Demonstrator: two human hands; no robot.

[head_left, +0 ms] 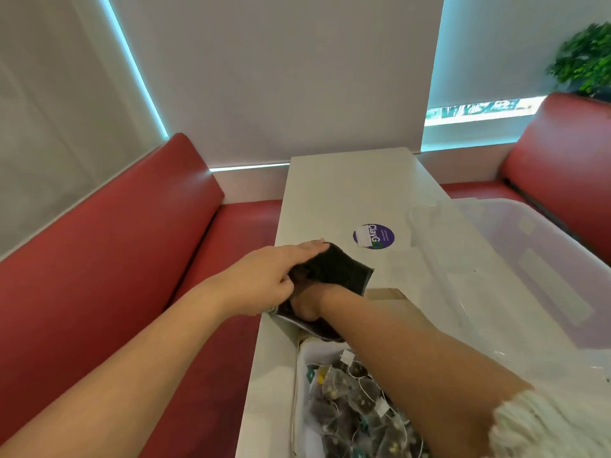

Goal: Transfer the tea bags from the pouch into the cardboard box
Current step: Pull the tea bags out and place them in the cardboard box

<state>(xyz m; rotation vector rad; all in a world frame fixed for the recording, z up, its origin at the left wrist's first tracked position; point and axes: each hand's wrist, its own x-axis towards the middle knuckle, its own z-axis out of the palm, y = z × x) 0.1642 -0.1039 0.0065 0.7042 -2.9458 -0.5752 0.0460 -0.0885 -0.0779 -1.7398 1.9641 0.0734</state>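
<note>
Just beyond the cardboard box (pixel 299 385) on the bench (pixel 347 190): left hand (pixel 264 279) gripping the black pouch (pixel 337 272), mouth facing the box; right hand (pixel 305 304) reaching inside (grip hidden, cannot tell), tea bags (pixel 350 401) already lying nearer.

Far half of the table (pixel 347 186) is bare apart from a flat purple sticker (pixel 374 236), so there's open passage along the far edge. Right side is blocked by a big clear plastic bin (pixel 515 269) overhanging the right edge. Near-left is crowded: black pouch (pixel 337 269) at the left edge, cardboard box (pixel 393 300) of tea bags (pixel 350 398) just behind it at the near edge.
</note>
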